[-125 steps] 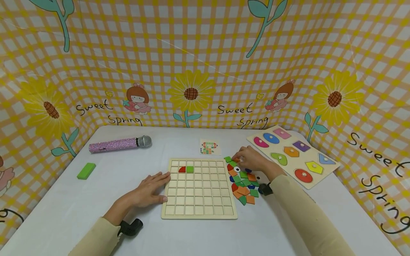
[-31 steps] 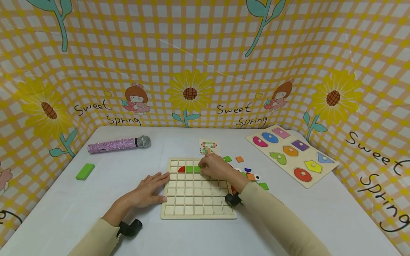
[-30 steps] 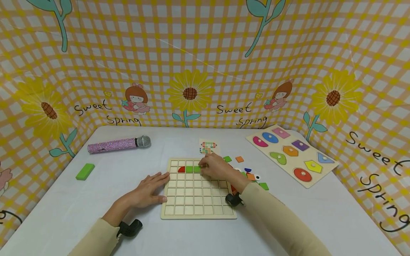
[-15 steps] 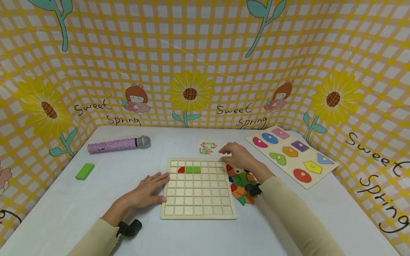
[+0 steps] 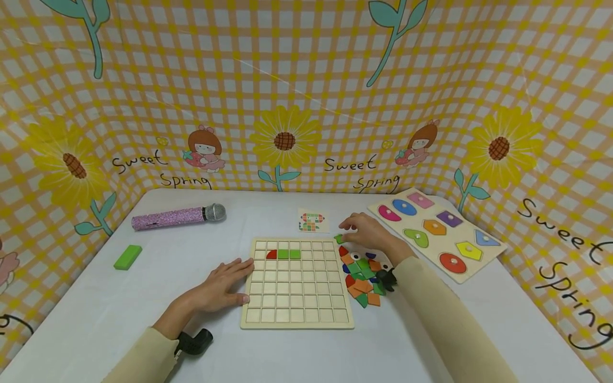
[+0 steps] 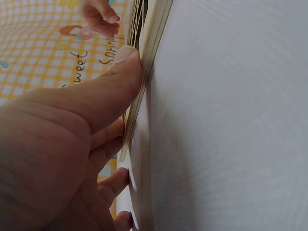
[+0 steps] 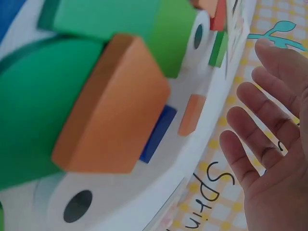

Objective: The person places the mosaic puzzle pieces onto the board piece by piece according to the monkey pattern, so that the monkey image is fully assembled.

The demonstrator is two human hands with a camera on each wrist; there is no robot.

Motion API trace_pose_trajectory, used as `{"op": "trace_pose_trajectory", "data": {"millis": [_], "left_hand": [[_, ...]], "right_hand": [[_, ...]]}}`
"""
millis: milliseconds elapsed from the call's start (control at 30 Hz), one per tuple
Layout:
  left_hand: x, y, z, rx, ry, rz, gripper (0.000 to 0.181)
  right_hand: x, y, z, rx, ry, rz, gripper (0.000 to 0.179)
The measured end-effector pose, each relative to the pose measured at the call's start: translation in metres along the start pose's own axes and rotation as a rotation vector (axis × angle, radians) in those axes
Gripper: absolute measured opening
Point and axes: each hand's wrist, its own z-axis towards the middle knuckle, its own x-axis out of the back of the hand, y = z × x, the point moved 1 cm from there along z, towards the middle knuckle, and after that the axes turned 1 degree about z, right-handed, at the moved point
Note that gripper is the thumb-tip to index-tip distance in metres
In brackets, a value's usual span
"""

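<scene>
A wooden grid board [image 5: 297,289] lies on the table. In its second row sit a red quarter-round tile [image 5: 272,255] and, to the right, two green square tiles [image 5: 289,254]. Against the board's left edge rest the thumb and fingertips of my left hand [image 5: 217,287], fingers straight. Beyond the board's top right corner, my right hand [image 5: 369,232] hovers with loosely bent fingers and nothing in them, close to a green tile [image 5: 339,239]. Under its wrist lies a heap of mixed tiles [image 5: 360,287]; the right wrist view shows an orange tile [image 7: 118,110] there up close.
A small picture card [image 5: 313,221] lies behind the board. At the right back is a knob puzzle board [image 5: 438,234] with coloured shapes. A glittery pink microphone [image 5: 177,217] and a green block [image 5: 127,257] lie at the left. Patterned cloth [image 5: 282,80] walls the table's back and sides.
A second green square has been set into the board beside the first. My right hand has let go of it and moved right, to the heap's far end. The left hand stays put.
</scene>
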Motion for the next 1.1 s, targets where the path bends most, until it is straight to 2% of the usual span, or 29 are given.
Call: {"op": "trace_pose_trajectory", "data": {"millis": [367, 500, 800, 1100], "left_hand": [[-0.002, -0.002, 0.001, 0.014, -0.009, 0.003, 0.073], [-0.003, -0.002, 0.001, 0.013, -0.011, 0.008, 0.072], [-0.001, -0.002, 0.002, 0.018, -0.009, 0.016, 0.073], [-0.002, -0.002, 0.001, 0.015, -0.007, 0.023, 0.073]], "right_hand": [[-0.009, 0.012, 0.006, -0.062, -0.095, 0.015, 0.034], [-0.011, 0.013, 0.006, -0.067, -0.102, 0.000, 0.035], [-0.009, 0.010, 0.006, -0.021, -0.093, -0.044, 0.033], [-0.011, 0.011, 0.007, -0.059, -0.098, -0.041, 0.028]]}}
